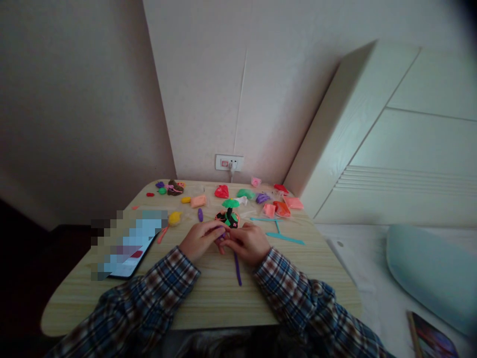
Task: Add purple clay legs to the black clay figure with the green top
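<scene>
My left hand [201, 239] and my right hand [246, 242] meet at the middle of a small wooden table [208, 298]. Their fingertips pinch a small piece of purple clay [222, 234] between them. A thin purple clay strip [237, 269] runs from under my right hand toward me along the table. Just beyond my fingers stands a small clay figure [228, 216] in black, green and orange with a green cap on top. Both sleeves are plaid.
Bags and lumps of coloured clay [278, 205] lie across the table's far side, with a yellow lump [174, 218] at left. Teal plastic tools [284, 238] lie to the right. A phone [128, 248] rests at left. A wall socket [229, 162] and bed headboard [372, 149] stand behind.
</scene>
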The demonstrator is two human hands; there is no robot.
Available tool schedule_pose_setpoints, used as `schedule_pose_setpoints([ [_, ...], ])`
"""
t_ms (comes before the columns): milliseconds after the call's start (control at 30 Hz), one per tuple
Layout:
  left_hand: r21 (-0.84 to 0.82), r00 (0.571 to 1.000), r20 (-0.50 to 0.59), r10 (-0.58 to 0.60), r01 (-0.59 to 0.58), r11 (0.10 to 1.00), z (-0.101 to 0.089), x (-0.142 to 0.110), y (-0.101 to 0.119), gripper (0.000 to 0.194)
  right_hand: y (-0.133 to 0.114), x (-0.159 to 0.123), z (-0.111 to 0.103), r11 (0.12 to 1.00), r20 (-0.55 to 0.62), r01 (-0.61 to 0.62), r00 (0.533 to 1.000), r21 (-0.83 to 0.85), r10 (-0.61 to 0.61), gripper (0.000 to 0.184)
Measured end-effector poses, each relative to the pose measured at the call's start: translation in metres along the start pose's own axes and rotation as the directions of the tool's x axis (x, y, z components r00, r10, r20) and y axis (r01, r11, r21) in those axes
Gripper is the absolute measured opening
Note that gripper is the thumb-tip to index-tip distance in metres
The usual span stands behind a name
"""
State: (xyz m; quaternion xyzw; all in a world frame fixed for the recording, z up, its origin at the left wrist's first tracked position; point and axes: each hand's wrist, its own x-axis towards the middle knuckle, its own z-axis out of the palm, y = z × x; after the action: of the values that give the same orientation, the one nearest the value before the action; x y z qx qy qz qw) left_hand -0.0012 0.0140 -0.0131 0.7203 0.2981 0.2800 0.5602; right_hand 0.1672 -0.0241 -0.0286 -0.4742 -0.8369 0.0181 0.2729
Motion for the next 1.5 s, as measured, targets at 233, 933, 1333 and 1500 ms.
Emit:
schedule_pose_setpoints([
  [233,-0.152,0.990,-0.130,0.049,-0.069,0.986,-0.006,0.003,-0.003,0.039,-0.007,0.001,-0.005,1.000,-0.049,-0.027,0.998,-0.015,0.026,0.039],
  [933,-0.728,0.974,0.126,0.187,-0.037,0.684,0.000,-0.005,0.011,0.029,-0.008,-0.001,-0.006,1.000,-0.170,0.025,0.985,-0.014,-0.027,0.035],
  [1333,-0.766,0.945,0.205,0.257,-0.009,0.643,0.003,-0.009,0.015,0.036,-0.017,-0.003,-0.013,0.963,-0.305,0.228,0.936,0.141,-0.177,0.034],
  [1500,-0.743,0.960,0.188,0.206,0.001,0.669,0.004,-0.009,0.015,0.036,-0.030,-0.005,-0.023,0.537,-0.228,0.174,0.973,0.825,0.035,0.047],
])
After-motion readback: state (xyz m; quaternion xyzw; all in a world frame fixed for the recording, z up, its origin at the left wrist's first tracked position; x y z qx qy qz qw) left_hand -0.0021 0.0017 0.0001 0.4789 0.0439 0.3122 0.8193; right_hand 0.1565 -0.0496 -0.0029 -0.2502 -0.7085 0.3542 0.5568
